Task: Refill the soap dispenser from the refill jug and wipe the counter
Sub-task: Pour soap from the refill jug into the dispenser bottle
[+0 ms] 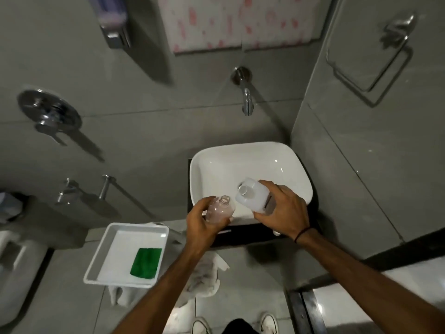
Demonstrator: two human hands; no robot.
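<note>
White shoes (268, 321) stand at 6 o'clock on the floor, with a crumpled pale cloth (204, 278) just above them and a white tray (106, 249) holding a green sponge (145, 262) at 8 o'clock; over the front rim of the white basin (212, 162) both hands meet, the left hand (204, 225) wrapped closed around the soap dispenser bottle (220, 209), pump off and neck open, tilted toward 1 o'clock, and the right hand (281, 209) clamped from above on the translucent refill jug (255, 197), its open mouth pointing toward 9 o'clock, near the bottle's neck but apart from it. Both look like thin, slightly squeezable plastic; the small bottle seems light and easy to tip, so a low grip round its body suits it, while the jug likely grows slippery if soap runs down, so holding its broad flanks well behind the mouth looks safest. How full either one is cannot be told
</note>
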